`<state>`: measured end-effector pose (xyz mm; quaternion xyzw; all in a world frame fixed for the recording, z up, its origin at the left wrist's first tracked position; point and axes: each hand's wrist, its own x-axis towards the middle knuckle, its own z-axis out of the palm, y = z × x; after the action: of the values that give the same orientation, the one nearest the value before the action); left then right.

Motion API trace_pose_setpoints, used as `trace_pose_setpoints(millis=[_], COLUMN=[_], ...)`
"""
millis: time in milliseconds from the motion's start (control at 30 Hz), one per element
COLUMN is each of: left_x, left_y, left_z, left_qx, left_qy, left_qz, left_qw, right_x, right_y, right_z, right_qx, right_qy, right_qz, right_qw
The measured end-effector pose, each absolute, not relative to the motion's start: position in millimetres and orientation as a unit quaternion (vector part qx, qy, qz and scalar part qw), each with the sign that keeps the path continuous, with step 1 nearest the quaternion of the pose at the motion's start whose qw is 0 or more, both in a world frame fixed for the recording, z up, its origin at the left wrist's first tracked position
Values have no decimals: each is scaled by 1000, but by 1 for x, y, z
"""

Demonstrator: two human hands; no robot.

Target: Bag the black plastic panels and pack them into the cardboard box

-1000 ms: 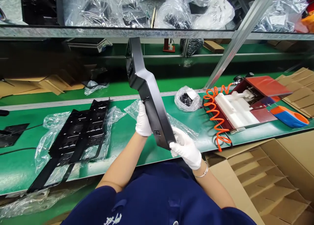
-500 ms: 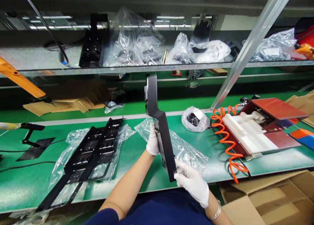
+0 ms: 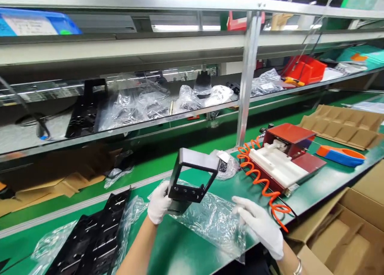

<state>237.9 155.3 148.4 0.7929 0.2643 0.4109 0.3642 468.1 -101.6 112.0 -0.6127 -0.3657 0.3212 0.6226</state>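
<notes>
My left hand (image 3: 159, 202), in a white glove, grips a black frame-like part (image 3: 196, 159) by its left side. The part is tilted, its rectangular opening facing me. To the right, my gloved right hand (image 3: 259, 223) has its fingers stretched out, apart from the part, over the right side of a clear plastic bag (image 3: 214, 215). That bag lies flat on the green bench. More black parts (image 3: 96, 235) rest on plastic wrap at the lower left.
A red and white fixture (image 3: 279, 163) with a coiled orange hose (image 3: 265, 187) stands on the right. Behind it is a metal post (image 3: 247, 75). A cardboard box (image 3: 345, 227) sits at the lower right. A shelf (image 3: 174, 117) with bagged parts crosses the back.
The view has turned right. The black part has been turned so its opening faces me. My right hand has let go of it and moved away to the right, fingers spread.
</notes>
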Motion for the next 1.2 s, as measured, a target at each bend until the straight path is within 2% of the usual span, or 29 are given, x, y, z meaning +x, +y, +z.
trace_pose_setpoints(millis=[167,300,367,467,533,633,767,933,1100,1200], left_x=[240,257,268,279,278,264,241,239,249,247], left_y=[145,124,109,90,87,97,117,115,101,100], left_z=[164,174,179,185,186,180,162,137,119,121], left_qx=[862,928,948,967,968,947,872,819,596,468], left_qy=[252,246,222,165,138,160,243,276,342,337], left_qz=[310,209,171,143,164,249,367,369,276,218], left_qw=[311,189,150,135,126,126,214,341,672,787], right_x=[489,491,494,507,520,538,551,551,530,510], right_y=[-121,-118,-110,-105,-110,-127,-150,-148,-139,-142], right_z=[133,145,141,125,114,102,91,81,97,118], right_qx=[-596,-649,-658,-612,-571,-545,-555,-548,-501,-487], right_qy=[-385,-435,-399,-271,-189,-122,-99,-92,-158,-270], right_qz=[130,-16,-12,41,55,50,61,106,-22,-101], right_qw=[693,624,638,742,797,828,824,824,850,825])
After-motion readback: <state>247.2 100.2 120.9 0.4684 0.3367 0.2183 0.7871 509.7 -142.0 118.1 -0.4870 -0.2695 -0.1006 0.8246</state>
